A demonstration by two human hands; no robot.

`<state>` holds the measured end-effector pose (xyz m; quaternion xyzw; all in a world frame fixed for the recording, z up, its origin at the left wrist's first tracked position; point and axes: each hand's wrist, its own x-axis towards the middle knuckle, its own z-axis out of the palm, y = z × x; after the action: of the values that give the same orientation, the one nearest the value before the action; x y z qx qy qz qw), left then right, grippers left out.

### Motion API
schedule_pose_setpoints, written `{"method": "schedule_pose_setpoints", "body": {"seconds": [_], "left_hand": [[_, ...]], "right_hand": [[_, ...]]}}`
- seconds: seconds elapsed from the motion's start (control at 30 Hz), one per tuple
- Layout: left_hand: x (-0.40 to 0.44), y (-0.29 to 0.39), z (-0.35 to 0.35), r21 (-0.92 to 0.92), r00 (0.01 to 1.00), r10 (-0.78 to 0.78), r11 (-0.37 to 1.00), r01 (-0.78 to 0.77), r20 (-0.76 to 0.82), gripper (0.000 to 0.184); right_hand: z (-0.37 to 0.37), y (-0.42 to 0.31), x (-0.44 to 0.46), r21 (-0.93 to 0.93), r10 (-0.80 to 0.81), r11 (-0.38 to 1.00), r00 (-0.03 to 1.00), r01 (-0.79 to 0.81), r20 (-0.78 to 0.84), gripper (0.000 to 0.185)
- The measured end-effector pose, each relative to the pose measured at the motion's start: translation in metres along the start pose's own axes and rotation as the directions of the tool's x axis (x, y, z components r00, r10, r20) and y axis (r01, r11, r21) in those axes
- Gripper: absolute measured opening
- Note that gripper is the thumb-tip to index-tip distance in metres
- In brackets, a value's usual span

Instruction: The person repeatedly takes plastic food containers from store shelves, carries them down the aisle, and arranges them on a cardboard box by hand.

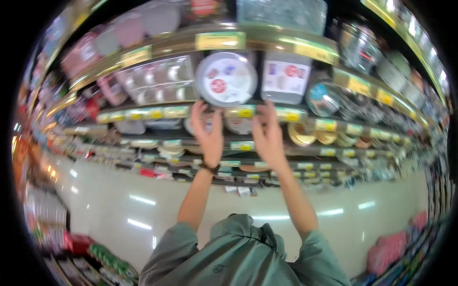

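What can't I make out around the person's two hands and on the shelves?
All in the head view:
- Small print on the round, white-labelled container: blurred.
- Whether the left hand touches it: blurred.
- Whether the right hand touches the rectangular, white-labelled container: blurred.
- Figures on the yellow price tags: blurred.
- Top of the clear plastic pack: cut off by the upper edge.

Bright glare; labels seemingly blurred.

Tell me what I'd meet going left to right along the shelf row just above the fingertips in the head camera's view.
Pink package → clear pack → round container → squarish container → round blue-labelled item.
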<state>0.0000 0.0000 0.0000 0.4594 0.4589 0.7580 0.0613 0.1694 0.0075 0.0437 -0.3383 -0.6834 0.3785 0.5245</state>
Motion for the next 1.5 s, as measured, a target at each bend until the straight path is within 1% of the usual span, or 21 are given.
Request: {"method": "schedule_pose_setpoints", "body": {"seconds": [0.07,0.1,0.17,0.23,0.27,0.37,0.4,0.43,0.5,0.57,0.63,0.7,0.77,0.83,0.9,1.0,1.07,1.13,1.27,1.33,1.5], "left_hand": [[-0.001,0.003,0.015,-0.047,0.986,-0.166,0.985,0.166,0.004,0.063],[0.045,0.020,0.019,-0.074,0.993,-0.118,0.990,0.118,0.006,0.062],[0.038,0.041,0.018,-0.116,0.984,-0.178,0.977,0.178,0.006,0.064],[0.042,0.036,0.015,0.238,0.989,-0.146,0.961,0.140,0.010,0.060],[0.042,0.041,0.018,0.274,1.000,-0.030,0.961,0.027,0.006,0.051],[0.050,0.038,0.013,0.103,0.968,-0.201,0.977,0.187,0.148,0.044],[0.040,0.043,0.010,0.107,0.975,-0.201,0.976,0.192,0.090,0.047],[0.025,0.048,0.011,0.102,0.978,-0.208,0.973,0.205,0.025,0.050],[-0.014,0.065,0.006,-0.130,0.997,-0.074,0.989,0.074,0.011,0.059],[-0.066,0.110,0.017,-0.189,0.988,-0.086,0.980,0.061,-0.128,0.067],[-0.113,0.128,0.012,-0.196,0.983,-0.129,0.975,0.102,-0.128,0.071],[-0.163,0.156,0.002,-0.196,0.962,-0.258,0.951,0.237,-0.087,0.076],[-0.221,0.151,-0.008,-0.031,0.980,-0.197,0.980,0.198,0.012,0.083],[-0.285,0.148,-0.014,0.176,0.958,-0.254,0.957,0.229,0.136,0.090],[-0.332,0.146,-0.006,0.078,0.862,-0.460,0.887,0.454,0.214,0.090],[-0.366,0.151,0.020,0.271,0.738,-0.591,0.806,0.526,0.325,0.084],[-0.382,0.162,0.054,0.245,0.713,-0.571,0.820,0.516,0.408,0.081],[-0.387,0.154,0.093,0.187,0.692,-0.498,0.859,0.476,0.523,0.079],[-0.390,0.151,0.185,0.127,0.541,-0.325,0.920,0.370,0.776,0.077],[-0.401,0.137,0.236,0.074,0.430,-0.225,0.937,0.341,0.875,0.078],[-0.466,0.155,0.369,-0.049,0.179,-0.045,0.872,0.487,0.983,0.081]], "right_hand": [[0.001,0.001,0.021,0.089,0.067,0.994,0.998,-0.068,0.008,0.067],[0.007,-0.015,0.033,0.123,0.066,0.990,0.997,-0.070,0.032,0.067],[0.015,-0.031,0.046,0.185,0.072,0.979,0.994,-0.086,0.080,0.068],[0.013,-0.031,0.044,0.148,0.067,0.985,0.989,-0.086,0.130,0.068],[0.014,-0.034,0.045,0.220,0.102,0.966,0.984,-0.134,0.149,0.067],[0.006,-0.012,0.041,0.381,0.086,0.912,0.979,-0.153,0.187,0.064],[0.004,-0.004,0.036,0.345,0.085,0.927,0.979,-0.146,0.187,0.065],[-0.001,-0.004,0.028,0.296,0.089,0.944,0.977,-0.144,0.192,0.067],[-0.021,-0.022,-0.011,0.524,0.100,0.832,0.977,-0.185,0.188,0.070],[-0.038,-0.014,-0.047,0.576,-0.053,0.818,0.993,-0.014,0.101,0.070],[-0.062,-0.001,-0.080,0.579,-0.075,0.814,0.980,-0.046,0.183,0.071],[-0.101,0.008,-0.114,0.629,-0.035,0.750,0.937,-0.206,0.348,0.079],[-0.146,0.022,-0.152,0.542,-0.111,0.830,0.912,-0.134,0.396,0.085],[-0.189,0.051,-0.199,0.485,0.016,0.808,0.835,-0.335,0.550,0.094],[-0.228,0.065,-0.241,0.346,0.091,0.863,0.786,-0.369,0.611,0.096],[-0.274,0.061,-0.295,0.213,0.301,0.857,0.790,-0.470,0.534,0.098],[-0.304,0.069,-0.331,0.267,0.357,0.822,0.820,-0.504,0.446,0.100],[-0.334,0.077,-0.344,0.345,0.409,0.778,0.840,-0.525,0.357,0.102],[-0.401,0.069,-0.367,0.354,0.431,0.848,0.902,-0.395,-0.028,0.096],[-0.432,0.079,-0.385,0.341,0.456,0.860,0.873,-0.381,-0.175,0.096],[-0.527,0.052,-0.430,0.289,0.452,0.892,0.722,-0.348,-0.524,0.094]]}}
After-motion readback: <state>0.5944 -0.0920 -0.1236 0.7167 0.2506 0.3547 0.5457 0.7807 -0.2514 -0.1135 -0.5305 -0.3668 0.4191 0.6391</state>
